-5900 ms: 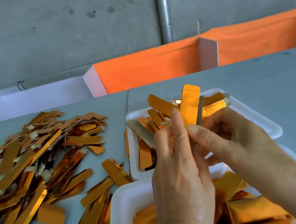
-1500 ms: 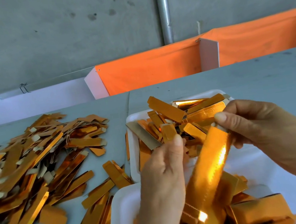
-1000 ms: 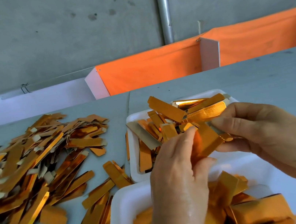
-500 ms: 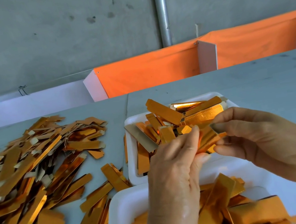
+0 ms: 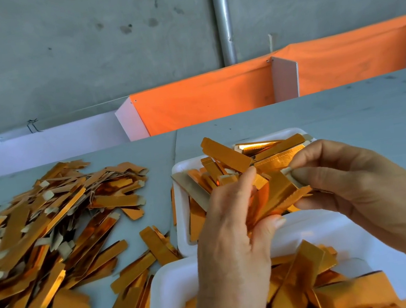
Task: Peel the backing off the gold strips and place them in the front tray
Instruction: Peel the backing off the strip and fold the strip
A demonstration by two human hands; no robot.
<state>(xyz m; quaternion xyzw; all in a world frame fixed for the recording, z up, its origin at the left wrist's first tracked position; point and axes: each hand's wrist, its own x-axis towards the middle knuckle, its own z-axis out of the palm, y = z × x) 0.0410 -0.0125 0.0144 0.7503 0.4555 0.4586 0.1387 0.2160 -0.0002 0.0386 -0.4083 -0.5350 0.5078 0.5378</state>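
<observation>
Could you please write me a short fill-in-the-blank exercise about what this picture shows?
1. Both hands hold one gold ____ above the trays.
2. The trays are ____ in colour.
3. The loose pile lies to the ____ of the trays.
4. The cloth behind the table is ____.

Missing words: strip; white; left; orange

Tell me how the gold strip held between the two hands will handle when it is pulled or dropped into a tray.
The gold strip looks thin and bends between the left hand and right hand, so probably floppy. Its shiny foil face suggests slipperiness. Likely very light.
</observation>
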